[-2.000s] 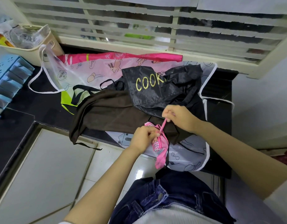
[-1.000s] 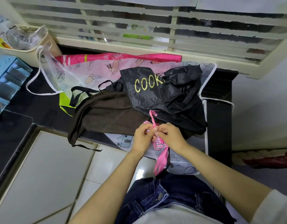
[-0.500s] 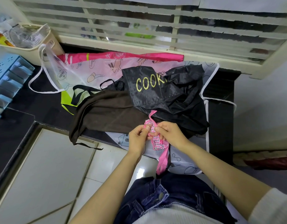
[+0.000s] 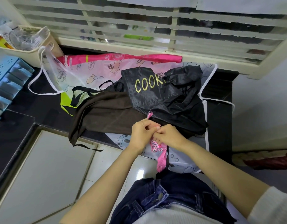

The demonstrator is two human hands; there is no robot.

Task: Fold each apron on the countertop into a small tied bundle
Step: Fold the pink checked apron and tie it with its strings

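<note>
Bundle (image 4: 156,147): small wad of pink checked apron, held at the front edge of the countertop (image 4: 42,107), mostly hidden under both hands; it sits against the overhanging pale apron (image 4: 180,160).

Strap (image 4: 161,160): pink; one end hangs down from the bundle towards the jeans (image 4: 172,191); the other, frayed, sticks up just above the left knuckles.

Left hand (image 4: 142,133): fingers curled, pinching the strap at the top of the bundle; touching the right hand.

Right hand (image 4: 169,137): fingers curled, gripping the bundle from the right; thumb on the checked cloth.

Black apron (image 4: 163,94): shiny, crumpled, yellow letters "COOK" showing; lies on top of the pile, just behind the hands.

Brown apron (image 4: 107,113): under the black one, to its left; one corner and a thin tie droop over the counter edge.

Pink apron (image 4: 97,70): printed with cartoon animals, white-edged; spread at the back, beneath the others.

Green cloth (image 4: 66,101): only a corner shows, left of the brown apron.

Tub (image 4: 44,39): cream, at the back left corner, holding clear packets.

Rack (image 4: 7,81): blue, at the far left.

Window (image 4: 155,29): louvred, behind the countertop.
</note>
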